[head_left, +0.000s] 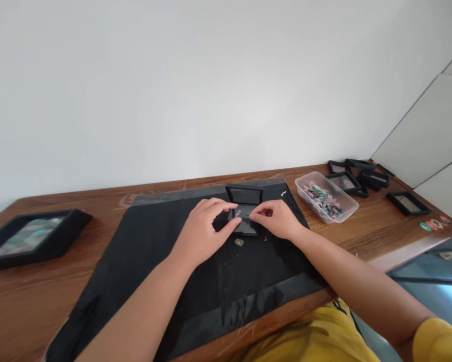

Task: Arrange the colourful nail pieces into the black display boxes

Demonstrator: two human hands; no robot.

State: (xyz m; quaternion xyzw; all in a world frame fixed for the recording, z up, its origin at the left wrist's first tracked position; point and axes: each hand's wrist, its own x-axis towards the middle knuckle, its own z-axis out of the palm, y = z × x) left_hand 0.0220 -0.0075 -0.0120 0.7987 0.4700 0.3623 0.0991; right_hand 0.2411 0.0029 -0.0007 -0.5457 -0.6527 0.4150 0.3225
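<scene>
Two bare forearms reach forward, palms down, converging over an open black case (244,195) at mid-mat. Left hand (205,229): thumb and index curved, tips slightly apart at the case's left side, a small pale piece (238,213) between them; cannot tell whether gripped. Right hand (276,218): thumb and index nearly meeting over the case's right side; any hold cannot be told. Case lid stands raised at the rear; left fingers hide part of the base

Surface: black mat (143,256) on brown wooden table (384,229), pale wall (210,100) behind. Small flat piece (239,242) lies just in front of the case. Right: clear tub (347,207) of multicoloured bits (326,201), black frames (344,182) beyond. Far left: larger black frame (69,236)
</scene>
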